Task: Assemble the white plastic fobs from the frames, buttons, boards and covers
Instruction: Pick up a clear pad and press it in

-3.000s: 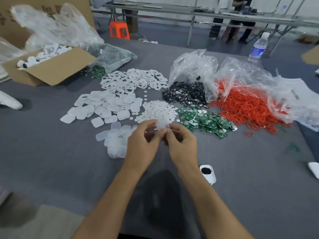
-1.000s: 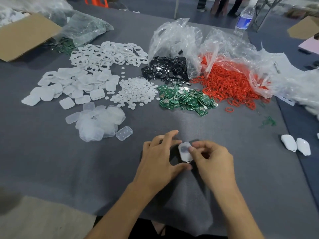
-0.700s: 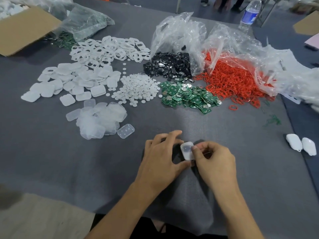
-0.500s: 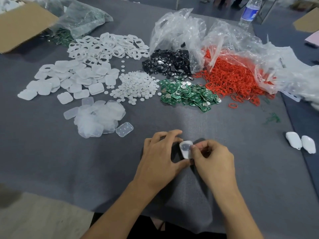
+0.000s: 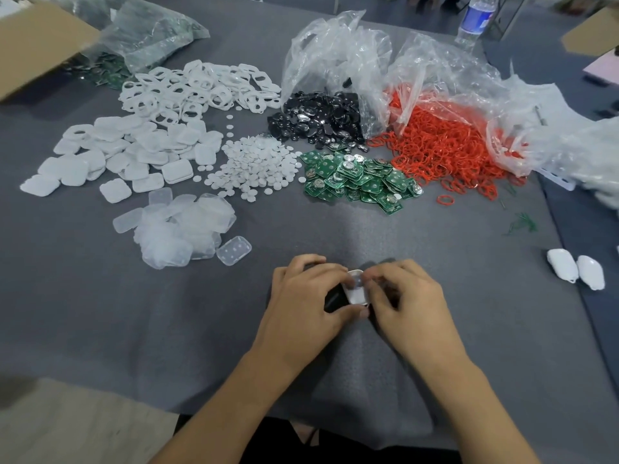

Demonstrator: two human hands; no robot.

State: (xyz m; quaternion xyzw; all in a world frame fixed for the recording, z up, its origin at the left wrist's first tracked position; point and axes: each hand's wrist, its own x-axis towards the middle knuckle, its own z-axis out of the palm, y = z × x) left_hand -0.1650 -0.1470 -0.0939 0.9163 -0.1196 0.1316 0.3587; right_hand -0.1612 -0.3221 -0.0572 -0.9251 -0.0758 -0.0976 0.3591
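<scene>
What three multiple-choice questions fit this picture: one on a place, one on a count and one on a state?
1. What lies between the small white round discs and the red rubber rings?
A) clear plastic covers
B) green circuit boards
C) a cardboard box

2. How many white oval shells lie near the grey table's right edge?
A) none
B) five
C) two

3. The small white plastic fob piece is:
A) held between the left hand and the right hand
B) lying alone
C) inside a bag

Answers: B, the boards sit between those two heaps. C, two shells lie side by side. A, fingers of both hands curl round the piece.
</scene>
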